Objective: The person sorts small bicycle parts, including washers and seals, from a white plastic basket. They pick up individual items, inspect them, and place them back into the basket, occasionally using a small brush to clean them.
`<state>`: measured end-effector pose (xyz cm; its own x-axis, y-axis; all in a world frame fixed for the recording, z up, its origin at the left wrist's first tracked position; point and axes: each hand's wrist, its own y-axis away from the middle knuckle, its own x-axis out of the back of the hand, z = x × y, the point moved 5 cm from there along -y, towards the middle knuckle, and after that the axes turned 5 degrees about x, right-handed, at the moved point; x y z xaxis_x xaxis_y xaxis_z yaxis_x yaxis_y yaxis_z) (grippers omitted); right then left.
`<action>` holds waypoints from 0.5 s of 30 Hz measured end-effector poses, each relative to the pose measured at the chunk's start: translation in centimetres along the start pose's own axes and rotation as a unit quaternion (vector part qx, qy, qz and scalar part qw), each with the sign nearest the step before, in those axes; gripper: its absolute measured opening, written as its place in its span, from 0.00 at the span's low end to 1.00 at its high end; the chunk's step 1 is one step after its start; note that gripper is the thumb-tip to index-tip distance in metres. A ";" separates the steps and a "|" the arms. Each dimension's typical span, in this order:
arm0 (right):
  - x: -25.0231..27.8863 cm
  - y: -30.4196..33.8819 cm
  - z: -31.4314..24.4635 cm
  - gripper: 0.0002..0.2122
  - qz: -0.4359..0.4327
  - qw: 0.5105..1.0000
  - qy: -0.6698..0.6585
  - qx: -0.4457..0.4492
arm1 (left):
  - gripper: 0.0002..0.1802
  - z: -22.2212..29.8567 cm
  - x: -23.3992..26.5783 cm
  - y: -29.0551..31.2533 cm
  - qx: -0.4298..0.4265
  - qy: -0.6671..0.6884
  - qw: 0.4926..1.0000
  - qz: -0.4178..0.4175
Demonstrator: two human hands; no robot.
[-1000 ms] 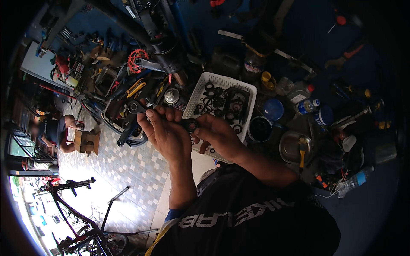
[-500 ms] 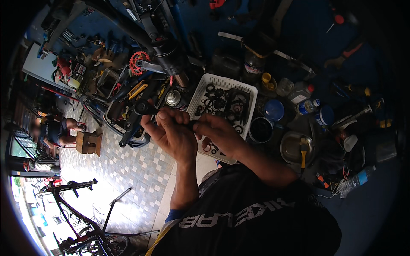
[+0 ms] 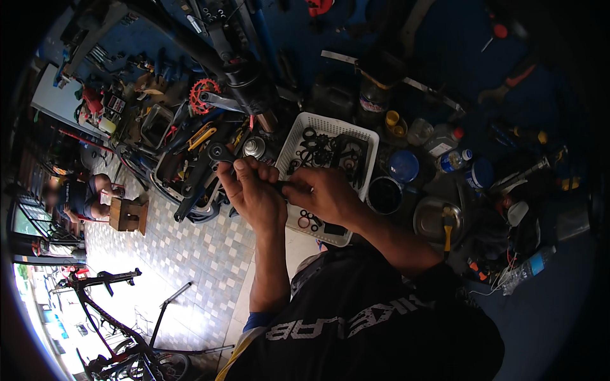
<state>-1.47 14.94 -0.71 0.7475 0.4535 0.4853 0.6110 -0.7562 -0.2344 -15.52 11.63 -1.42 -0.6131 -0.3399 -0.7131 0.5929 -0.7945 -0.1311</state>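
At the left side of the white perforated basket (image 3: 292, 143), as you see it, your left hand (image 3: 259, 202) is curled around a dark round-ended part (image 3: 218, 152). Your thumb presses against your bent fingers, and only the ringed end shows clearly, sticking out past them to the left; the rest is lost inside your grip. Your right hand (image 3: 330, 198) pinches a small dark piece (image 3: 279, 185) between thumb and forefinger, just beside your left palm. Your fingers cover most of it, so you cannot tell whether it joins the round-ended part or is separate.

Your hands and right forearm hide the middle of the basket. Beyond them, dark rings and fittings (image 3: 321, 149) lie jumbled, too dim to sort one from another; a few more rings (image 3: 305, 219) show below your right wrist. Near your left fingertips stands a spray can (image 3: 254, 147), its lower part hard to make out. To the right, you have an open dark tub (image 3: 384, 193) whose contents are in shadow, and a metal tray (image 3: 424, 219) with a yellow-handled brush (image 3: 448, 232) in it. The tabletop around these is mostly too dark to read, and the fisheye rim fades to black.
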 end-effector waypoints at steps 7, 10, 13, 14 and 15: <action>2.1 0.2 1.4 0.10 0.005 1.000 -0.014 -0.012 | 0.14 -2.0 1.6 0.0 0.080 0.049 0.996 0.008; 3.9 1.1 3.0 0.11 0.095 0.991 -0.090 -0.035 | 0.13 -1.9 2.6 -0.2 0.098 0.034 0.994 0.020; 4.2 1.7 3.3 0.06 0.112 0.990 -0.077 -0.032 | 0.12 -1.8 2.6 0.2 0.120 -0.005 0.993 0.009; 4.4 1.9 3.1 0.06 0.111 0.992 -0.054 -0.028 | 0.12 -1.9 2.5 0.4 0.126 -0.022 0.992 0.001; 4.6 2.0 3.0 0.07 0.097 0.994 -0.009 -0.040 | 0.11 -2.1 2.6 0.7 0.137 -0.036 0.990 0.000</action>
<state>3.97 16.88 -1.47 0.8542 0.3029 0.4226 0.4327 -0.8647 -0.2550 -15.59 11.20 -4.86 -0.6553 -0.3670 -0.6602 0.4347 -0.8980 0.0678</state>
